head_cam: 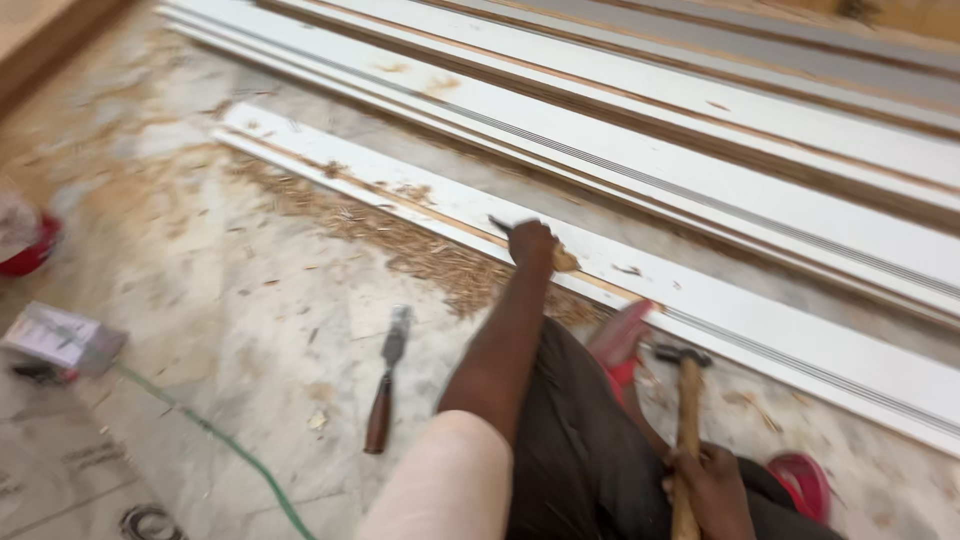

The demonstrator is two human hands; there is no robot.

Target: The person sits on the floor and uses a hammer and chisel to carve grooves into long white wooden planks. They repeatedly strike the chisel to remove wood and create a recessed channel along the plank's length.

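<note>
Head view: my left hand clenched on chisel, blade mostly hidden by fist, tip blurred, on white board. My right hand grips hammer handle; handle end cut off. Spare chisel left of arm.

Brightness: we see an evenly lit, fairly bright scene with a warm, yellowish cast.
Light source: we cannot tell where it comes from; it looks soft and diffuse.
Shadows: faint and short, a soft one beside the spare chisel lying left of our left hand.
Glare: none harsh; the white boards beyond the left hand read pale and slightly washed.
Blur: motion smear covers the whole view, strongest far left of the hands and along the top edge.
Sharpest part: the hammer in our right hand, only moderately crisp.
</note>
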